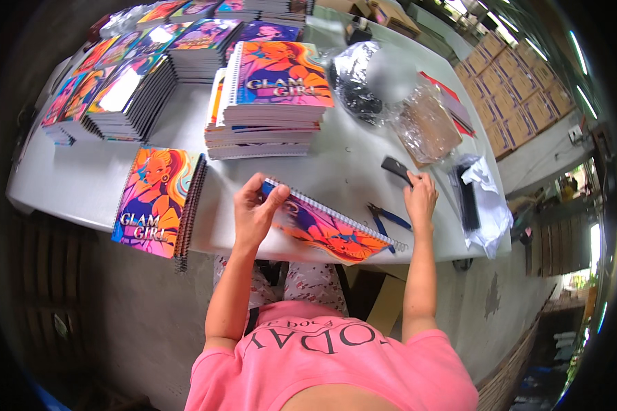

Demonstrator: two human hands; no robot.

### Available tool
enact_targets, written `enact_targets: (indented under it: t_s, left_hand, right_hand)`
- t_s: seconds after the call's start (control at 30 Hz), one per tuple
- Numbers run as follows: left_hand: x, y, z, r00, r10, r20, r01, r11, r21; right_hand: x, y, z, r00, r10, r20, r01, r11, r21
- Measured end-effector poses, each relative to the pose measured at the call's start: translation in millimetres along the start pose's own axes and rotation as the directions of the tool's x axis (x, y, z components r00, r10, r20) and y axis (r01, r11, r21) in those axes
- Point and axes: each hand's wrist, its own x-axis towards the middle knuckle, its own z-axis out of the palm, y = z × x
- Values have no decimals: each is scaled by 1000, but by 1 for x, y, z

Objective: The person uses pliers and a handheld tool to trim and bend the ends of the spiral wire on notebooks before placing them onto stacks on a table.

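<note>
My left hand [255, 212] grips the near-left corner of a colourful spiral-bound notebook [329, 229] that lies tilted at the table's front edge. My right hand [420, 196] reaches to the right of it, fingers on a small black strip [395, 168] lying on the white table [349, 164]. Blue-handled pliers [387, 218] lie between the notebook and my right hand.
A short pile of finished notebooks [159, 200] overhangs the front-left edge. Taller stacks [271, 103] stand mid-table, more stacks [116, 96] at the left and back. Clear plastic bags [397, 96] and a bag of black strips [476, 198] lie right. Cardboard boxes [521, 82] stand beyond.
</note>
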Motion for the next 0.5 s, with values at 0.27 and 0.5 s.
enact_targets:
  t_s: [0.27, 0.5]
  left_hand:
    - [-20, 38, 21, 941, 307, -146, -272, 937, 219]
    - [-20, 32, 28, 772, 618, 149, -542, 517, 662]
  right_hand:
    - [-105, -18, 2, 987, -144, 76, 149, 987, -57]
    - [-93, -71, -40, 999, 36, 17, -39, 819, 573]
